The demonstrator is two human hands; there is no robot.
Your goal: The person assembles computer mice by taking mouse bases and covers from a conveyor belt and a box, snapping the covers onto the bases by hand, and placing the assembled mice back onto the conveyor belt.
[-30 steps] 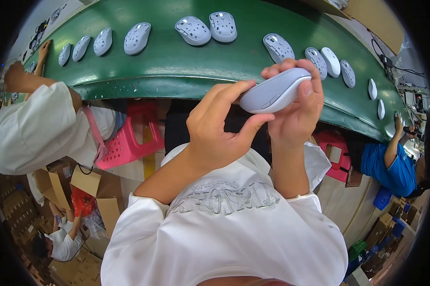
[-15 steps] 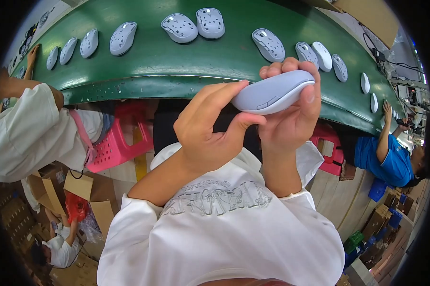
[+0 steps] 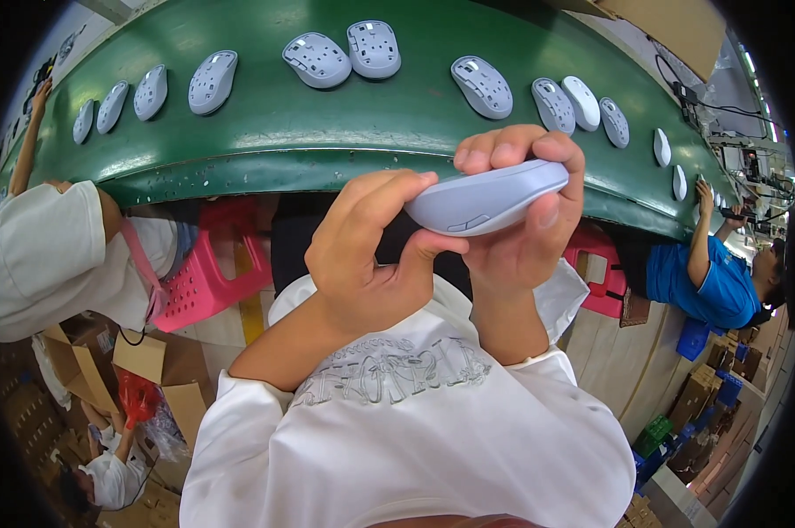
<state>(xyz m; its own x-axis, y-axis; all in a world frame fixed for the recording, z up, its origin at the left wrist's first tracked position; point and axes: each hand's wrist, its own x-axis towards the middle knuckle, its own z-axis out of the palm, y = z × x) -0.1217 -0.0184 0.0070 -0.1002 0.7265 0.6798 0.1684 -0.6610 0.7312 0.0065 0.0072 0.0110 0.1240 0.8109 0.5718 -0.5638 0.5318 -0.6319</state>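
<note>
Between my two hands, above the near edge of the green work table, is a pale grey-blue computer mouse [image 3: 481, 201], turned with a side button facing me. My left hand [image 3: 367, 229] pinches its left end between thumb and fingers. The other end rests in my right hand [image 3: 525, 207], whose fingers curl over the top and whose thumb presses the near side. Beyond my hands, mouse shells dotted with dark spots lie on the table; the nearest is a grey mouse shell [image 3: 483, 88].
More shells line the green table [image 3: 265, 110] to both sides. Co-workers sit left, in a white shirt [image 3: 45, 255], and right, in a blue shirt [image 3: 706, 282]. A pink stool [image 3: 208, 286], a red stool [image 3: 604, 277] and cardboard boxes [image 3: 164, 361] stand around me.
The mouse and both hands have shifted slightly left and lower in view, with the mouse tilted a little differently. Table and shells have slid left too. My grip stays the same.
</note>
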